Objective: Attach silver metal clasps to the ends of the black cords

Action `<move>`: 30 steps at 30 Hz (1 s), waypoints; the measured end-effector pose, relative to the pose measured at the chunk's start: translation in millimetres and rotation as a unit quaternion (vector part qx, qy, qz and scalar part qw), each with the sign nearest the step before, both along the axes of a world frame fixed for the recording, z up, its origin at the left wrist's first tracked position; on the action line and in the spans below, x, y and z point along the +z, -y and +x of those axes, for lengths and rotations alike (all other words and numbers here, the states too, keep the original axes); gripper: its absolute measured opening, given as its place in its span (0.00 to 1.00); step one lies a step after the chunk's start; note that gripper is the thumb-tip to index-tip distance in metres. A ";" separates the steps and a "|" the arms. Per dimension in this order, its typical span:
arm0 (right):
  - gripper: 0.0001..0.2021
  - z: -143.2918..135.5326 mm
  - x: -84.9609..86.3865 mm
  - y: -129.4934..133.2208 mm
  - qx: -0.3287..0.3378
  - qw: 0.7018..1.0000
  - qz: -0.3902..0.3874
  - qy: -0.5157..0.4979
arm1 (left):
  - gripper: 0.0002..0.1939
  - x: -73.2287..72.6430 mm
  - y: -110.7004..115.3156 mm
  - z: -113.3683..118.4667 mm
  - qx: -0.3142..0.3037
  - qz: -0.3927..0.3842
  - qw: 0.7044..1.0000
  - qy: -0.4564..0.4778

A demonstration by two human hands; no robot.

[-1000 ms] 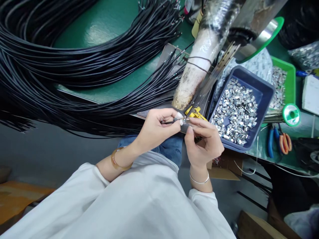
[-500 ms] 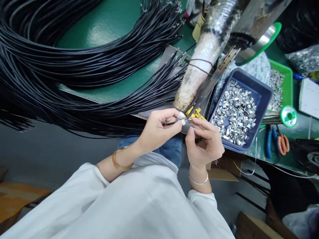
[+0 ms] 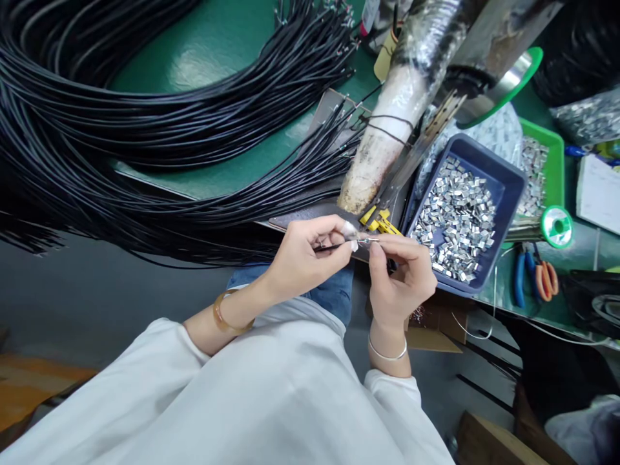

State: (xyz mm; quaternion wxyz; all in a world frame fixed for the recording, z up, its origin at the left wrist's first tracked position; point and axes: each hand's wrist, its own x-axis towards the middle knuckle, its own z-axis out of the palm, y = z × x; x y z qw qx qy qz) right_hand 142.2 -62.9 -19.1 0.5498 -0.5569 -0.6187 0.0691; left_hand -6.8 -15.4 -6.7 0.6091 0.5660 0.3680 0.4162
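Observation:
My left hand (image 3: 310, 252) is closed around a thin black cable (image 3: 330, 247), with white wrapping on its fingertips. At the cable's end, just beyond those fingertips, is a small silvery metal piece (image 3: 369, 240). My right hand (image 3: 403, 271) pinches this piece between thumb and forefinger, its other fingers curled. Both hands meet above the bench edge, close to a yellow tool part (image 3: 380, 221). Many more black cables (image 3: 232, 200) lie in bundles to the left, their ends pointing right. The exact shape of the metal piece is too small to make out.
A blue tray (image 3: 508, 194) of small metal connector shells stands right of my hands, with a green tray (image 3: 557, 152) behind it. A plastic-wrapped duct (image 3: 375, 142) slants down ahead. Pliers (image 3: 546, 281) and a solder spool (image 3: 557, 226) lie at the right.
My right hand has shifted slightly right and its fingers have straightened along the metal piece. The cable end and metal piece now lie in line between both hands' fingertips.

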 end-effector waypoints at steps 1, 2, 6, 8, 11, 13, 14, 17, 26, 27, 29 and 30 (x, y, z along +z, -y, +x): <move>0.05 1.1 -0.7 1.2 0.004 1.000 -0.008 -0.015 | 0.06 0.2 0.1 -2.0 -0.005 0.000 1.000 0.004; 0.04 2.8 -1.3 3.1 0.003 1.000 -0.021 -0.022 | 0.08 0.2 -0.2 -3.9 -0.019 -0.005 1.000 0.011; 0.04 10.2 1.6 14.0 -0.048 0.997 -0.036 0.050 | 0.14 -0.9 -1.8 -8.8 -0.070 -0.033 0.996 0.046; 0.06 10.1 6.6 17.6 -0.050 0.990 -0.027 0.127 | 0.12 -1.9 -0.8 -9.3 -0.063 -0.036 0.996 0.057; 0.03 4.1 13.5 17.8 -0.014 0.978 -0.053 0.199 | 0.10 -4.1 2.9 -9.5 -0.054 -0.006 0.998 0.032; 0.02 -0.1 15.0 15.8 0.008 0.982 -0.088 0.167 | 0.10 -6.5 5.1 -10.0 -0.038 0.069 0.997 -0.005; 0.03 -1.4 14.7 14.6 0.019 0.985 -0.108 0.131 | 0.09 -7.9 5.9 -10.2 -0.025 0.114 0.993 -0.019; 0.06 -0.5 11.8 11.7 0.025 0.990 -0.140 0.010 | 0.09 -11.7 7.3 -9.5 0.012 0.206 0.978 -0.026; 0.13 1.1 0.3 10.1 -0.056 0.995 0.066 -0.041 | 0.05 -3.7 0.8 -0.9 0.033 -0.026 0.998 0.038; 0.12 0.2 -1.3 9.7 -0.056 0.996 0.064 -0.010 | 0.05 -2.3 -1.3 -0.3 0.030 -0.041 0.998 0.045; 0.10 -1.1 -4.2 8.0 -0.045 0.996 0.054 0.045 | 0.05 -0.8 -4.7 1.1 0.030 -0.052 0.997 0.045; 0.09 -1.4 -5.4 6.8 -0.038 0.996 0.051 0.065 | 0.05 -0.8 -5.7 2.0 0.034 -0.049 0.997 0.041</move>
